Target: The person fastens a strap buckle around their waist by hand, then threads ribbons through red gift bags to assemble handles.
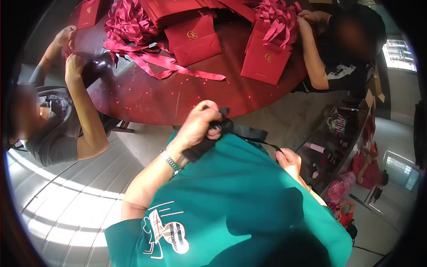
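Note:
In front of my green shirt [249, 178], a black strap [249, 132] stretches between my two hands. My left hand [202, 124], with a metal watch on its wrist, is closed around a dark bunched end of it; exactly what sits inside that fist is hard to make out. The strap narrows toward my right hand [290, 161], whose fingers pinch its thin end. Both hands are off the table, close to its near edge.
A round dark red table [178, 104] carries red paper bags [193, 40] and heaps of pink ribbon [129, 22]. Two people sit at its left and right, hands near the table. On the right stands a rack [333, 138] with goods; further people are beyond.

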A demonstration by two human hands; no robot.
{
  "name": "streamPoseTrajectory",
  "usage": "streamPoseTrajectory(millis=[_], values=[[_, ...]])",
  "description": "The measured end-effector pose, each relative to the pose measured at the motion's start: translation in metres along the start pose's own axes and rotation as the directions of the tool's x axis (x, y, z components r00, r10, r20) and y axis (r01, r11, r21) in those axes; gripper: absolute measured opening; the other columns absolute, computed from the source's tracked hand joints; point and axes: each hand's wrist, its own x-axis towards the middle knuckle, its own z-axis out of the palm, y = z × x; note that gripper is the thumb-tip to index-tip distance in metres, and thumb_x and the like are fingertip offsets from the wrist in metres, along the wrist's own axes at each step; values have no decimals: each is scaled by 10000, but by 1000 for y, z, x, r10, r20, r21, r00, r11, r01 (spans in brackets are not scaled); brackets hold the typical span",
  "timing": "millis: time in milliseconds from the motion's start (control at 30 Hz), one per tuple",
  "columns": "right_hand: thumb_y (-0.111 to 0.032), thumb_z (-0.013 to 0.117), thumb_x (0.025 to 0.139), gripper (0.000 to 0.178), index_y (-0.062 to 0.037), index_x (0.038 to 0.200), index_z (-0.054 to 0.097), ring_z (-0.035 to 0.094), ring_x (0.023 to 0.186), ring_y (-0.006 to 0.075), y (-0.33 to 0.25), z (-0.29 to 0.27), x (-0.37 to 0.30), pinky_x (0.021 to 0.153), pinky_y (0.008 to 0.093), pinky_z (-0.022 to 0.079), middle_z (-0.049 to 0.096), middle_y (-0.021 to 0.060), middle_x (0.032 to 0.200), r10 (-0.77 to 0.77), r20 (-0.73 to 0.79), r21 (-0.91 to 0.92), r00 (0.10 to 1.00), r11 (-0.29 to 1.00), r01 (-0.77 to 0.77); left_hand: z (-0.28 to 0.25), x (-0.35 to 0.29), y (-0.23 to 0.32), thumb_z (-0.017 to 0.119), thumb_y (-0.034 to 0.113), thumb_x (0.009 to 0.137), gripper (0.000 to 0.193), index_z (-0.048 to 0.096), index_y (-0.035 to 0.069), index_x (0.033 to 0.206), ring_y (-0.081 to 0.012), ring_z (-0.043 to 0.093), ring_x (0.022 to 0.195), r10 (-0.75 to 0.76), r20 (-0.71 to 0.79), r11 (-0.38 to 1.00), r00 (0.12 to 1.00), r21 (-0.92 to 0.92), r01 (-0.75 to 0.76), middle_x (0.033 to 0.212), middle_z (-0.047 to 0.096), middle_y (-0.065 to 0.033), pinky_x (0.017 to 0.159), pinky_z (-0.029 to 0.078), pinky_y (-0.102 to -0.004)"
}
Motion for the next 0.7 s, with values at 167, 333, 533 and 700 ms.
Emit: streamPoseTrajectory(millis=[167,333,533,700], values=[[-100,634,841,77,-30,814,650,625,648,297,-28,27,38,595,381,496,619,141,696,-391,435,-310,811,781,543,-26,-24,26,494,27,855,104,492,131,865,-107,354,431,218,-41,937,975,-271,-221,778,509,-84,395,280,-234],[-173,652,807,130,-59,753,621,598,641,327,-55,18,69,583,406,474,590,127,668,-141,686,-413,714,733,541,-35,-17,19,490,21,857,113,484,134,859,-111,375,435,135,-115,940,984,-300,-164,779,498,-81,401,294,-231],[-125,634,820,149,-11,915,643,612,655,119,-110,39,134,614,285,489,632,69,704,-109,705,-347,701,809,475,-42,-14,8,493,19,858,113,478,130,865,-116,387,439,157,-149,924,976,-326,-198,775,487,-82,403,300,-237],[-64,622,831,406,-50,1234,570,632,999,196,-126,142,164,813,304,514,631,132,1125,-433,630,6,644,832,555,-33,-15,5,491,12,852,128,475,133,892,-114,387,440,195,-215,916,957,-308,-256,737,483,-73,398,289,-240]])
